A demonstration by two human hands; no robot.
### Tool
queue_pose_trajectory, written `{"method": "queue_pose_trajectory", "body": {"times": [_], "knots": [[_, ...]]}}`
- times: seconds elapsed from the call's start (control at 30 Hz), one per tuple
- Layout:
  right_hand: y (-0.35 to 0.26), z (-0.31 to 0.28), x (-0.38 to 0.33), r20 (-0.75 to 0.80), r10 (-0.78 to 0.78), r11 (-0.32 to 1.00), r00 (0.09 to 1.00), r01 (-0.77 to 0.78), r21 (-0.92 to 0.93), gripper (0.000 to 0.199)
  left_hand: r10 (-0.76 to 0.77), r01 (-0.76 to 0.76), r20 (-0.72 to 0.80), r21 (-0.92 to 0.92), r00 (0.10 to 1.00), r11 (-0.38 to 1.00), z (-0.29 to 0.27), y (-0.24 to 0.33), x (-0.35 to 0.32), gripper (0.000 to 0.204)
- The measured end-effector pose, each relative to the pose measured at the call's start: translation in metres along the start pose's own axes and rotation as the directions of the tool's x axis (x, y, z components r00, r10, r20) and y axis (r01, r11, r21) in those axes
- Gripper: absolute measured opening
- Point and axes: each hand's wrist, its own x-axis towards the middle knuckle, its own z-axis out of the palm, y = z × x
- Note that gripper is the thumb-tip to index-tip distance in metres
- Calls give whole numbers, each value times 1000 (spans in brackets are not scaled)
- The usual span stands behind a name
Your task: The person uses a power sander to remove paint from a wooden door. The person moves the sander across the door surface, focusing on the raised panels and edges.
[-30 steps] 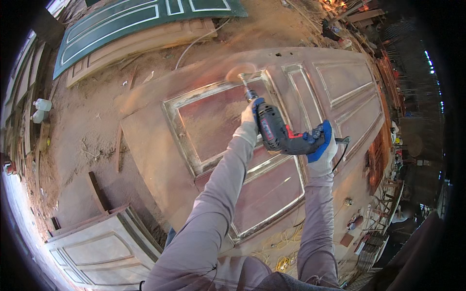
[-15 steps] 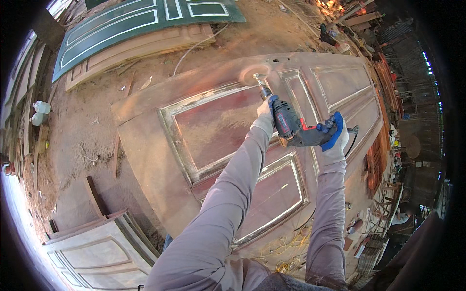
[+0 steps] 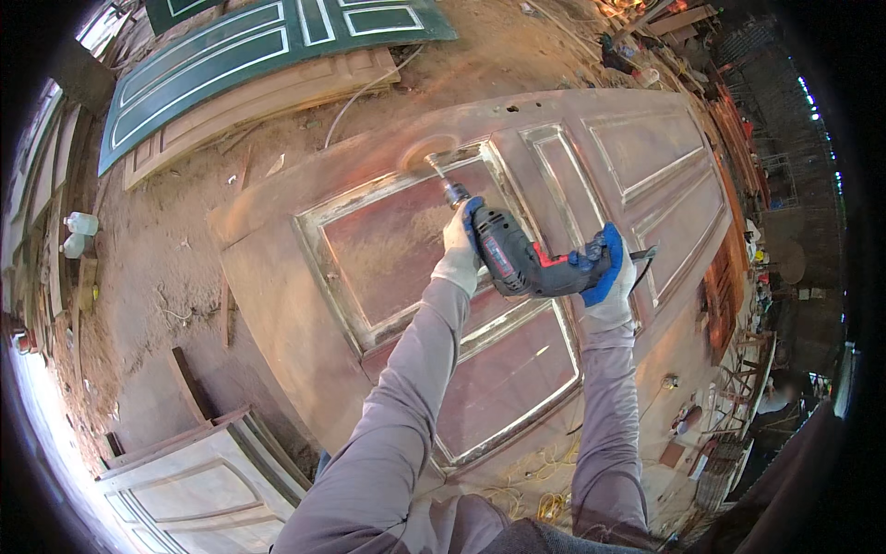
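Both my hands, in white gloves with blue palms, hold a black and red power drill (image 3: 506, 250) over a panelled wooden door (image 3: 258, 263) that lies flat in front of me. My left hand (image 3: 461, 242) is wrapped round the front of the drill behind its chuck. Around the rear handle is my right hand (image 3: 609, 275), closed. A round disc (image 3: 430, 153), smeared by motion, is at the end of the drill's shaft, over the door's far border beside a panel's moulding. The door's surface is reddish brown with pale, worn mouldings.
Beyond the door lie a green door with white lines (image 3: 277, 46) and a bare wooden door (image 3: 277, 103). A pale panelled door (image 3: 198, 494) is at lower left. Plastic jugs (image 3: 79, 224) stand far left. Yellow cord (image 3: 552, 506) lies near me; planks (image 3: 722, 300) are at right.
The drill and both hands have moved left, carrying the blurred disc left along the door's far border. Both hands keep their hold.
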Motion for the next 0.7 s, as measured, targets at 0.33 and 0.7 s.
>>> {"method": "queue_pose_trajectory", "body": {"times": [0.33, 0.7], "knots": [[-38, -7, 27, -60, -31, 999, 998, 29, -33, 23, -55, 58, -77, 32, 996, 998, 57, -32, 18, 34], [-22, 1, 11, -22, -40, 999, 999, 39, -38, 23, -5, 5, -75, -9, 997, 1000, 37, -12, 1, 33]]}}
